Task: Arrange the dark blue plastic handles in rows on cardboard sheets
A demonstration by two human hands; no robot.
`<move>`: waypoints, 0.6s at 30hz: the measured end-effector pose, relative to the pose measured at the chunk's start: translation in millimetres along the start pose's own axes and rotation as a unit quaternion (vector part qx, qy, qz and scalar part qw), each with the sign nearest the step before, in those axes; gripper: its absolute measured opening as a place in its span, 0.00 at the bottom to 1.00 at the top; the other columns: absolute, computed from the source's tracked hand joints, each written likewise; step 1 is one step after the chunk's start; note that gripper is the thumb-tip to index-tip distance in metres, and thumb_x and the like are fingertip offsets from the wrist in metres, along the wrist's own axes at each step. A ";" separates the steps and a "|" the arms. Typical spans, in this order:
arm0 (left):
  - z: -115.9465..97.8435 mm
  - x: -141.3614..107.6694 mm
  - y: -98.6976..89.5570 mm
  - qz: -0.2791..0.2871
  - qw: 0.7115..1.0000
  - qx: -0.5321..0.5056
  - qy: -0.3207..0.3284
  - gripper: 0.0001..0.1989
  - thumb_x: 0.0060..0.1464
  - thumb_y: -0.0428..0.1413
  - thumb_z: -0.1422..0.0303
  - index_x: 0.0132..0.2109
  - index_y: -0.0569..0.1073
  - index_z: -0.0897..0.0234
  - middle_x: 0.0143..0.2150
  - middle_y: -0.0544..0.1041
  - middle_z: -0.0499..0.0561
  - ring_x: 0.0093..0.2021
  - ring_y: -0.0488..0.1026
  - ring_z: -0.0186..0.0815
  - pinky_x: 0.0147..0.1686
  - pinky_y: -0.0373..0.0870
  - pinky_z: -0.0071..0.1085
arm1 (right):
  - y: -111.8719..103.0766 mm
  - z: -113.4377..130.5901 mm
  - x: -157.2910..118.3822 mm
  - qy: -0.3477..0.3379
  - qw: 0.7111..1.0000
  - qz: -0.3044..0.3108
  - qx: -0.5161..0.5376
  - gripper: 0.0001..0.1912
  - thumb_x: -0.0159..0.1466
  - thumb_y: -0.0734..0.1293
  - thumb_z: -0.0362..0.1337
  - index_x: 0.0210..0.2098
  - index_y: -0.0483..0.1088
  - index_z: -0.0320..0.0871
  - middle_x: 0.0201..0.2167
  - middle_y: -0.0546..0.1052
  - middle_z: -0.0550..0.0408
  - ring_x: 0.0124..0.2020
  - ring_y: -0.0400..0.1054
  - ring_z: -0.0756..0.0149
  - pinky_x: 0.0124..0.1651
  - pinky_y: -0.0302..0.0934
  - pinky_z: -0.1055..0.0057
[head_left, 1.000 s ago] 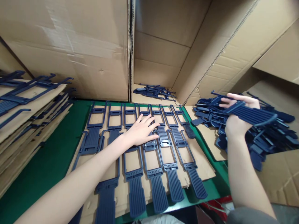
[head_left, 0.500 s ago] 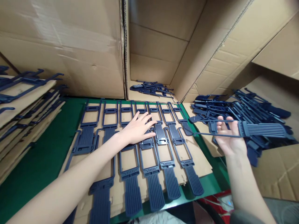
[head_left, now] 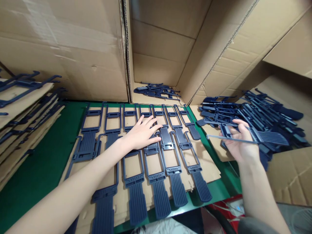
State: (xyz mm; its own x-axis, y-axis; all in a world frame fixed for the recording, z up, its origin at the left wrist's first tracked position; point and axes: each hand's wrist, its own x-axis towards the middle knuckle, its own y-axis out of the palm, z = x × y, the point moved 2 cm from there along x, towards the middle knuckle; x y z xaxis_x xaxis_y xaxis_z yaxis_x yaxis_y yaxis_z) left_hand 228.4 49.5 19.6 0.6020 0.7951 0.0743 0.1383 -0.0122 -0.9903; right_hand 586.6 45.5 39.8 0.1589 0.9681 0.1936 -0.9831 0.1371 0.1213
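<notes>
Dark blue plastic frames with ribbed paddles, such as one near the front (head_left: pixel 137 198), lie in two rows on a cardboard sheet (head_left: pixel 207 162). Over the middle of these rows my left hand (head_left: pixel 143 133) rests palm down with its fingers spread, touching the frames and gripping none. To the right, my right hand (head_left: pixel 240 139) holds a similar frame (head_left: pixel 270 138) tilted above the cardboard, its hooked arms pointing left and its ribbed paddle pointing right. The fingers curl round the middle of this frame.
A large heap of the same frames (head_left: pixel 265 113) lies at the right, with a smaller pile (head_left: pixel 158 91) inside an open carton (head_left: pixel 158 68) at the back. Stacked cardboard layers (head_left: pixel 26 126) with frames stand at the left on the green table (head_left: pixel 46 169).
The frame in my right hand has turned and tilted, its paddle now further left, and the fingers have closed more around it. My left hand stays on the same frames.
</notes>
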 end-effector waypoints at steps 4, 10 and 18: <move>0.2 0.0 0.2 -0.007 1.000 0.001 0.000 0.30 0.62 0.41 0.48 0.63 0.61 0.59 0.69 0.53 0.58 0.69 0.44 0.49 0.65 0.36 0.52 | 4.1 7.4 -2.3 -0.050 0.998 0.006 -0.027 0.09 0.64 0.62 0.46 0.43 0.66 0.55 0.38 0.76 0.56 0.39 0.74 0.59 0.38 0.72 0.57; -0.7 0.6 -0.2 -0.003 1.000 0.006 0.000 0.30 0.62 0.41 0.48 0.63 0.61 0.60 0.69 0.53 0.59 0.69 0.44 0.49 0.65 0.37 0.52 | 0.8 16.4 -7.4 -0.039 0.996 0.053 0.063 0.07 0.63 0.63 0.52 0.37 0.64 0.61 0.46 0.74 0.62 0.47 0.72 0.57 0.33 0.74 0.61; -0.1 0.1 0.7 -0.012 1.000 -0.001 0.003 0.30 0.62 0.41 0.48 0.63 0.62 0.60 0.69 0.54 0.58 0.69 0.45 0.48 0.65 0.37 0.51 | -1.3 9.7 -7.3 0.017 0.997 0.056 0.047 0.21 0.52 0.71 0.57 0.34 0.63 0.52 0.37 0.76 0.61 0.28 0.75 0.64 0.23 0.71 0.68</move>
State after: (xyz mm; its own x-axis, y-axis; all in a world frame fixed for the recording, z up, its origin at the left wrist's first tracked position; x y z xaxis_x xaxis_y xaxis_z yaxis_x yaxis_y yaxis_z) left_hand 228.7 49.6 18.9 0.6031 0.7914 0.0995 0.1548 0.0062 -0.9879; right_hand 587.7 36.1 47.7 0.0431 0.9832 0.1775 -0.9814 0.0084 0.1920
